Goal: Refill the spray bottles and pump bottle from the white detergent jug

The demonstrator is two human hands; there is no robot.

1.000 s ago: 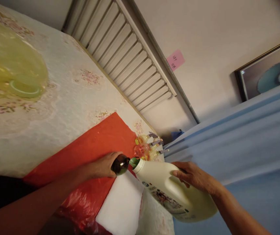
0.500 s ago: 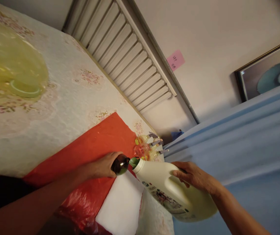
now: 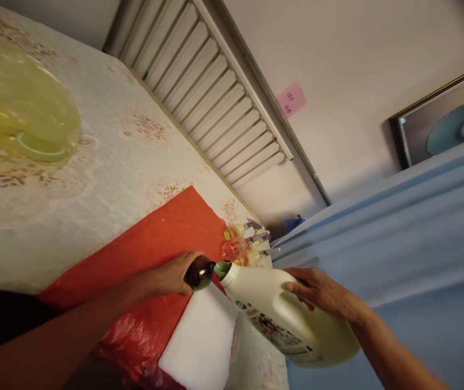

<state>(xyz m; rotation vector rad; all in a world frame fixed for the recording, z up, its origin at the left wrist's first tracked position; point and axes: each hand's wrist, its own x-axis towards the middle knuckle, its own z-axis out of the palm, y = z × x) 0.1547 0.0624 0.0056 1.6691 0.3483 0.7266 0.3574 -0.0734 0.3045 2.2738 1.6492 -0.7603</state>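
Note:
In my left hand [image 3: 178,275] is a small dark brown bottle [image 3: 200,273], its neck pointing right. My right hand [image 3: 315,292] grips a large cream-coloured jug [image 3: 266,295] with a printed label, near its handle. The jug is tilted, and its green spout [image 3: 222,269] meets the mouth of the brown bottle; any liquid passing between them is too small to make out. Beneath both hands lie a red plastic sheet [image 3: 146,238] and a folded white cloth or pad [image 3: 201,341].
Several small bottles with pump tops [image 3: 240,246], yellowish and red, stand just beyond the hands. A yellow translucent bag [image 3: 20,103] lies on the flowered tablecloth [image 3: 105,135] at left. Radiator bars [image 3: 207,81] line the wall; a blue curtain [image 3: 398,238] hangs at right.

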